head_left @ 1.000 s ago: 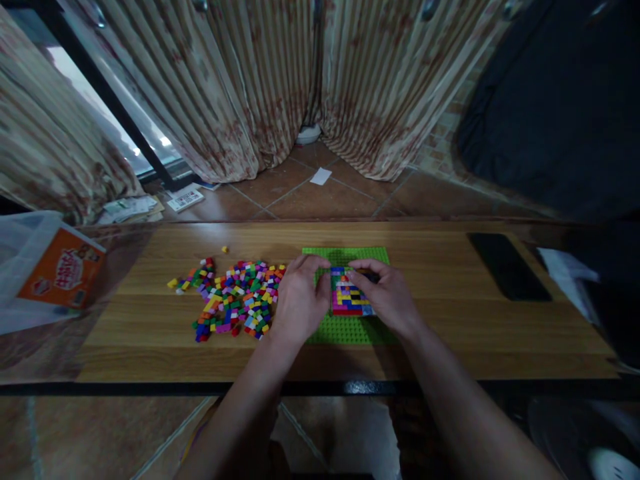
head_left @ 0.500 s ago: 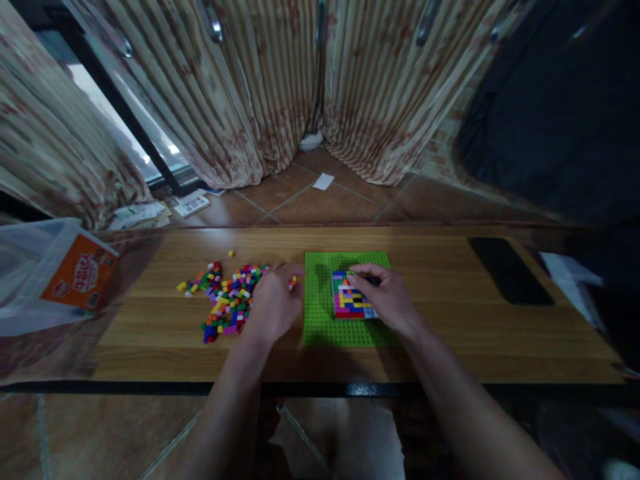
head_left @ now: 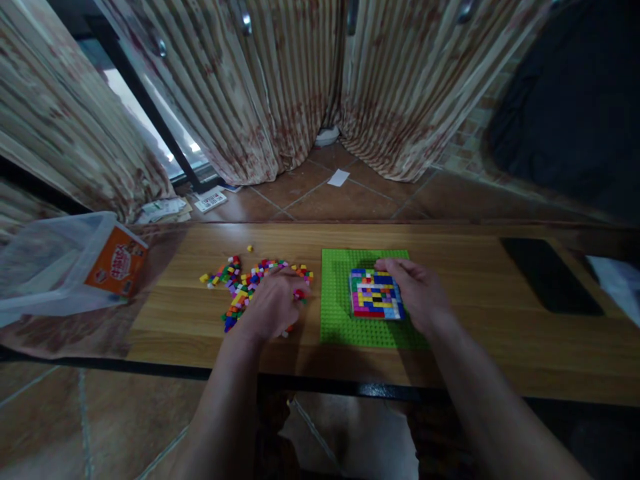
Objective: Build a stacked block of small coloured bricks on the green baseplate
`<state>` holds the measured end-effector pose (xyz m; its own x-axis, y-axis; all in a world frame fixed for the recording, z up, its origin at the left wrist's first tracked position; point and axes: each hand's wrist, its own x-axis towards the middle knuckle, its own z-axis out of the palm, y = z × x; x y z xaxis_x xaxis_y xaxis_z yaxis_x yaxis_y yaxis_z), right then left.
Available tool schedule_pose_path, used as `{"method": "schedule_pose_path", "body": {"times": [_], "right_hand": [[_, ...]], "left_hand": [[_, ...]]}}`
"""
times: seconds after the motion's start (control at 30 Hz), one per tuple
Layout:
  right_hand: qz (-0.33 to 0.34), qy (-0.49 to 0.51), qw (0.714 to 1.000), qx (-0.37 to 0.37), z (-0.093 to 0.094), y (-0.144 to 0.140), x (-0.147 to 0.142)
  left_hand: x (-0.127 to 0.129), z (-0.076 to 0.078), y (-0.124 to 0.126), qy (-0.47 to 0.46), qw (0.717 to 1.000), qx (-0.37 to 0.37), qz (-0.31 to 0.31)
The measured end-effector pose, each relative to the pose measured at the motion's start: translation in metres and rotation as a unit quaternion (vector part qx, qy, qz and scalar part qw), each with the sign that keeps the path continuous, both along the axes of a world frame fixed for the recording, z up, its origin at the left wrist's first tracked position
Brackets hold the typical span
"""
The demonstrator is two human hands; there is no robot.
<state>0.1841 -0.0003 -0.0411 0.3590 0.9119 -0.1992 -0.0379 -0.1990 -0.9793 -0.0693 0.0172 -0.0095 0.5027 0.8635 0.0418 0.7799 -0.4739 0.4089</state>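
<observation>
A green studded baseplate (head_left: 333, 300) lies on the wooden table. On it stands a compact block built of many coloured toy bricks (head_left: 376, 295). My right hand (head_left: 417, 290) is closed on the block's right side, with the thumb and fingers at its far right corner. To the left of the baseplate, my left hand (head_left: 275, 303) reaches down over a pile of loose toy bricks (head_left: 243, 290). Its fingers are bent and a little apart, and I see nothing held in them. The hand hides part of the pile.
A clear plastic tub (head_left: 65, 260) with an orange label stands left of the table. A black phone-like slab (head_left: 550, 275) lies at the right. One yellow brick (head_left: 250, 248) sits behind the pile. The table's dark front edge (head_left: 360, 388) runs below my forearms.
My right hand has shifted from the block's top to its right side, uncovering the top. My left hand has moved lower over the pile. The whole view has swung slightly left.
</observation>
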Motion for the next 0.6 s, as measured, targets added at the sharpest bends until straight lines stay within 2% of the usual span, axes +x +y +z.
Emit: {"method": "schedule_pose_path", "body": {"times": [0.37, 0.47, 0.6], "right_hand": [[0.010, -0.052, 0.999, -0.002, 0.006, -0.001, -0.002], [0.014, -0.053, 0.999, 0.003, 0.006, -0.001, -0.002], [0.016, -0.054, 0.998, 0.025, 0.005, 0.000, -0.002]], "left_hand": [[0.004, -0.004, 0.004, 0.006, 0.999, -0.009, -0.030], [0.011, -0.002, 0.004, -0.063, 0.998, -0.002, -0.015], [0.031, 0.001, -0.001, -0.188, 0.982, -0.016, 0.017]]}}
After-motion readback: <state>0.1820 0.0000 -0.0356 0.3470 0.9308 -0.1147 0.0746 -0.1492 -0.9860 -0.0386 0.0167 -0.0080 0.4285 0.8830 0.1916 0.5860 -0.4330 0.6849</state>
